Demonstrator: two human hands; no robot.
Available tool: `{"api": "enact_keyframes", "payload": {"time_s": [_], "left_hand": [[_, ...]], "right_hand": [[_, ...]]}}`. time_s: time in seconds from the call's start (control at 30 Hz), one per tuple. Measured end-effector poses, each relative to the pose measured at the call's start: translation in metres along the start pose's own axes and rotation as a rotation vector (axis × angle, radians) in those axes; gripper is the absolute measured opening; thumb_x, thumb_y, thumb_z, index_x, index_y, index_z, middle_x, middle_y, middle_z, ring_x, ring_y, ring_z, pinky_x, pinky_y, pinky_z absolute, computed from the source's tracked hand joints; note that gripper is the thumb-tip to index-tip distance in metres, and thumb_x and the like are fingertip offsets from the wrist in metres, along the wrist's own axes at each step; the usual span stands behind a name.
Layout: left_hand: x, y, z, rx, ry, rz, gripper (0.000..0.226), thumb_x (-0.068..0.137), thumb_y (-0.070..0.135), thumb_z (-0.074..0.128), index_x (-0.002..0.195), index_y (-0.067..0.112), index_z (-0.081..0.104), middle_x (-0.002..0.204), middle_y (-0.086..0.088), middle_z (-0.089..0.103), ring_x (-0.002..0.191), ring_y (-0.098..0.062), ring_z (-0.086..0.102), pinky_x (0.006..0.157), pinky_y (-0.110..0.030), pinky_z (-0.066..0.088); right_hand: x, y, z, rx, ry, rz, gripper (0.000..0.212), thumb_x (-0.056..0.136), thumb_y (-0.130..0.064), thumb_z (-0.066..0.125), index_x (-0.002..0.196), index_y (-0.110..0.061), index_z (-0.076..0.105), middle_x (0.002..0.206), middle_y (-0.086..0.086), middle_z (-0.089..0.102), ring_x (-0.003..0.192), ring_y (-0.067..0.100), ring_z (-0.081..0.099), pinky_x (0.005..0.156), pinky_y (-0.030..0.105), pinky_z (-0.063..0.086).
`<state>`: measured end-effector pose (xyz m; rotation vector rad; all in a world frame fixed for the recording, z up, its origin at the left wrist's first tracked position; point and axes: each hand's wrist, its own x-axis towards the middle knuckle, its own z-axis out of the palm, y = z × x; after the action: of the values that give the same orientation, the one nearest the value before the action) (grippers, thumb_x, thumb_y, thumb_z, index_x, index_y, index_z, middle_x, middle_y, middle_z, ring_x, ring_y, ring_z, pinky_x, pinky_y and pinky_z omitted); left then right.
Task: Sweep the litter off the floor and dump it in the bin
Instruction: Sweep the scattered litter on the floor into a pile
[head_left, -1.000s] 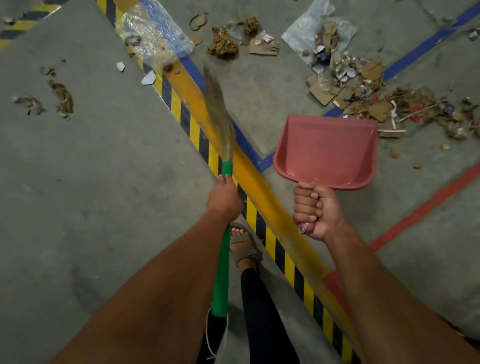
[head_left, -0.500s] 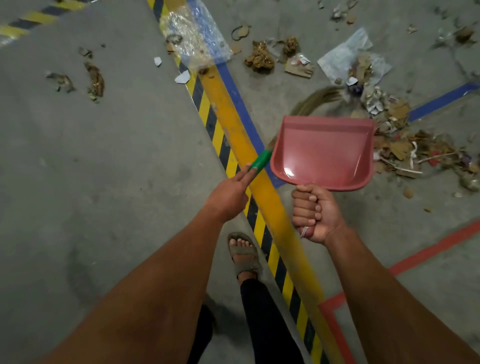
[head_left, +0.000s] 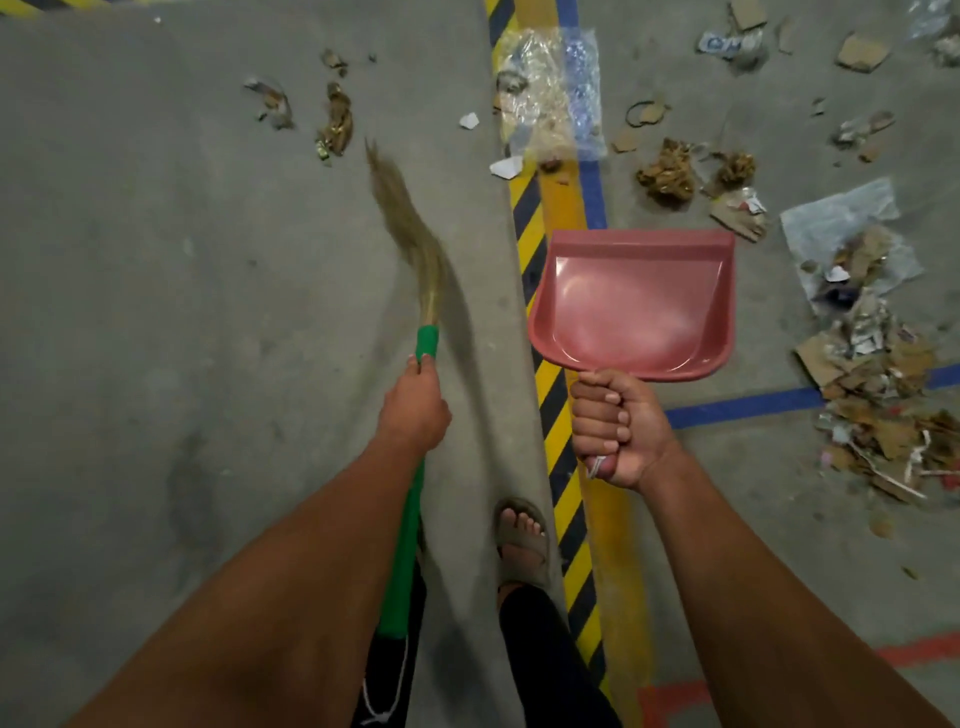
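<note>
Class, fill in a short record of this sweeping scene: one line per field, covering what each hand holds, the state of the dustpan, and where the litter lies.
left hand: grip shut on the broom, bristles pointing at the floor ahead
right hand: grip shut on the dustpan handle
dustpan state: empty, held above the floor
litter, left: small scraps beyond the broom
litter, right: large cardboard pile
floor marking: yellow-black striped tape between the hands
bin: not in view

Both arms extended forward; left hand (head_left: 415, 405) fist-closed, right hand (head_left: 615, 428) fingers (head_left: 597, 415) curled tight.
</note>
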<state>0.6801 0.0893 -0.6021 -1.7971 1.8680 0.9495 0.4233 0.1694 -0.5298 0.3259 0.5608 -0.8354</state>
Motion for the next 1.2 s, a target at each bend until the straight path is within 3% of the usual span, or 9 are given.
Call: {"api": "enact_keyframes", "payload": {"time_s": [0.17,0.33,0.47,0.63,0.8,0.97,1.07,1.2], "left_hand": [[0.040,-0.012,-0.022,0.010,-0.109,0.347,0.080,0.090,0.009,0.055,0.164,0.018,0.025,0.171,-0.009,0.021,0.139,-0.039,0.048,0.113,-0.045,0.043],[0.047,-0.066,-0.055,-0.048,-0.012,0.503,0.079,0.090,0.017,0.055,0.164,0.020,0.028,0.170,-0.002,0.027,0.138,-0.033,0.052,0.112,-0.044,0.046],[0.040,-0.133,-0.089,-0.145,0.164,0.404,0.078,0.092,0.014,0.058,0.163,0.015,0.028,0.169,-0.004,0.030,0.132,-0.037,0.057,0.109,-0.046,0.049],[0.037,-0.216,-0.122,-0.258,0.390,0.061,0.073,0.096,0.011,0.059,0.162,0.006,0.028,0.167,-0.013,0.031,0.140,-0.038,0.049,0.115,-0.045,0.042],[0.056,-0.277,-0.155,-0.419,0.472,-0.369,0.071,0.100,0.011,0.054,0.161,-0.004,0.021,0.166,-0.024,0.028,0.146,-0.041,0.038,0.120,-0.042,0.030],[0.092,-0.314,-0.190,-0.481,0.434,-0.648,0.054,0.095,0.016,0.059,0.143,-0.004,0.044,0.142,-0.026,0.051,0.128,-0.046,0.053,0.108,-0.047,0.044],[0.110,-0.325,-0.202,-0.367,0.269,-0.600,0.046,0.096,0.019,0.059,0.137,0.000,0.052,0.133,-0.027,0.057,0.122,-0.046,0.059,0.102,-0.046,0.050],[0.124,-0.319,-0.204,-0.158,0.158,-0.229,0.049,0.093,0.016,0.062,0.138,0.001,0.049,0.132,-0.028,0.058,0.118,-0.046,0.059,0.099,-0.047,0.050]], "right_hand": [[0.046,0.012,0.026,-0.008,0.027,0.038,0.040,0.092,-0.019,0.054,0.060,-0.026,0.030,0.041,-0.012,0.021,0.032,0.006,0.018,0.035,0.022,0.017],[0.094,0.028,0.063,-0.007,0.056,0.074,0.040,0.099,-0.023,0.038,0.059,-0.026,0.031,0.041,-0.011,0.020,0.031,0.006,0.018,0.034,0.021,0.020],[0.141,0.038,0.103,-0.032,0.056,0.097,0.041,0.099,-0.023,0.038,0.059,-0.026,0.031,0.041,-0.011,0.020,0.031,0.007,0.017,0.034,0.021,0.019],[0.196,0.046,0.148,-0.082,0.031,0.149,0.040,0.098,-0.022,0.039,0.059,-0.026,0.030,0.041,-0.011,0.018,0.031,0.007,0.016,0.034,0.021,0.019],[0.239,0.054,0.174,-0.133,0.002,0.203,0.039,0.097,-0.022,0.041,0.060,-0.026,0.029,0.042,-0.011,0.018,0.032,0.007,0.016,0.035,0.022,0.018],[0.271,0.064,0.175,-0.155,0.001,0.254,0.040,0.095,-0.021,0.047,0.060,-0.027,0.029,0.041,-0.011,0.019,0.031,0.007,0.018,0.037,0.022,0.015],[0.281,0.069,0.171,-0.147,0.009,0.271,0.041,0.092,-0.019,0.055,0.060,-0.026,0.029,0.041,-0.011,0.020,0.031,0.007,0.019,0.037,0.022,0.015],[0.284,0.071,0.169,-0.133,0.037,0.283,0.041,0.093,-0.020,0.051,0.060,-0.026,0.029,0.041,-0.011,0.020,0.032,0.006,0.017,0.037,0.022,0.015]]}}
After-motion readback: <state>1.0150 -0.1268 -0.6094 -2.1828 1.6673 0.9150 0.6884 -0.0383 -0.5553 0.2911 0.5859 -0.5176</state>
